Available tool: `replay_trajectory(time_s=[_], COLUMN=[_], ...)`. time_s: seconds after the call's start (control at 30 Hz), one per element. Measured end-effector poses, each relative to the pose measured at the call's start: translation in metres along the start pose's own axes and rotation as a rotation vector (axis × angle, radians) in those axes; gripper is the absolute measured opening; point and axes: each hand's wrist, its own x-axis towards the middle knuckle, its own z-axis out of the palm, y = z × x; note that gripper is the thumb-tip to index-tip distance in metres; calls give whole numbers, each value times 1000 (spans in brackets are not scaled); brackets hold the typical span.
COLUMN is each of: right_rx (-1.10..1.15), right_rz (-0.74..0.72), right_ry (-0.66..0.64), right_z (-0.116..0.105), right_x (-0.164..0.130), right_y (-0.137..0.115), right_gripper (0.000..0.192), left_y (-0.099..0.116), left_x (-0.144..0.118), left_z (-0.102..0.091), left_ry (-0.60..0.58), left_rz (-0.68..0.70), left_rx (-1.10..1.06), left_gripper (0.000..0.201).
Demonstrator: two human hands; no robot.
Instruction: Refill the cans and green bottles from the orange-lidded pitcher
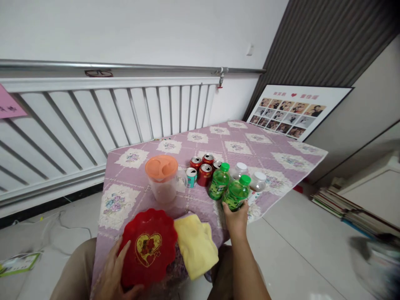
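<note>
A green bottle (236, 194) is gripped by the right hand (236, 219) and a red plate (148, 246) by the left hand (114, 271); nearby bottles could be knocked over.

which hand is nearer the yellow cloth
Left. The left hand holds the red heart plate that touches the yellow cloth; the right hand is beyond it, gripping a green bottle.

- My left hand (117, 275) is partly cut off by the bottom edge.
- Bottle (236, 193) label too small to read.
- Something blurred at lower right (376, 260); I can't identify it.
</note>
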Motion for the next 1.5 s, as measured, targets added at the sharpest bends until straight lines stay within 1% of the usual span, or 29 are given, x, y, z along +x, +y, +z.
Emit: replay_trajectory(time_s=[0.13, 0.27, 0.4, 0.57, 0.63, 0.73, 0.87, 0.93, 1.0, 1.07, 1.1, 1.2, 1.23, 1.27, 1.33, 1.4, 1.5], right_rx=[25, 55, 105, 126, 109, 91, 116, 108, 68, 0, -35, -140, -186, -252, -440, -625, -762], right_rz=[-22, -52, -55, 59, 78, 93, 121, 99, 43, -69, -156, -477, -563, -615, -624, -573, -529], right_ry=[-8, -24, -56, -86, -83, -72, -67, -56, -67, -138, -195, -393, -445, -488, -554, -621, -700], right_z=[4, 4, 0, -9, -13, -18, -25, -29, -31, -31, -29, -20, -17, -14, -10, -8, -10], right_x=[3, 4, -3, -17, -21, -26, -38, -49, -64, -82, -91, -120, -129, -137, -149, -156, -158], right_y=[2, 1, 0, 3, 4, 1, -6, -9, -10, -12, -14, -21, -25, -28, -34, -40, -48], right_gripper=[78, 79, 88, 105, 109, 108, 103, 99, 92, 82, 75, 58, 55, 53, 54, 56, 58], left_y=[2, 12, 23, 27, 27, 27, 24, 20, 15, 9, 5, -5, -8, -12, -17, -20, -19], left_x=[-4, -2, 1, 7, 10, 15, 16, 14, 12, 12, 12, 19, 23, 28, 37, 45, 53], left_z=[2, 1, -2, -11, -15, -19, -22, -23, -25, -26, -26, -23, -22, -19, -14, -8, -2], left_ry=[-22, -23, -41, -100, -122, -128, -119, -111, -90, -58, -42, 16, 35, 52, 79, 94, 93], left_rz=[-27, -68, -127, -219, -254, -287, -287, -286, -289, -294, -303, -357, -378, -395, -418, -426, -405], left_rx=[13, -2, -73, -141, -177, -240, -318, -344, -364, -388, -403, -454, -471, -489, -521, -550, -582], left_gripper=[109, 107, 100, 96, 97, 99, 103, 101, 96, 88, 84, 71, 67, 65, 61, 60, 59])
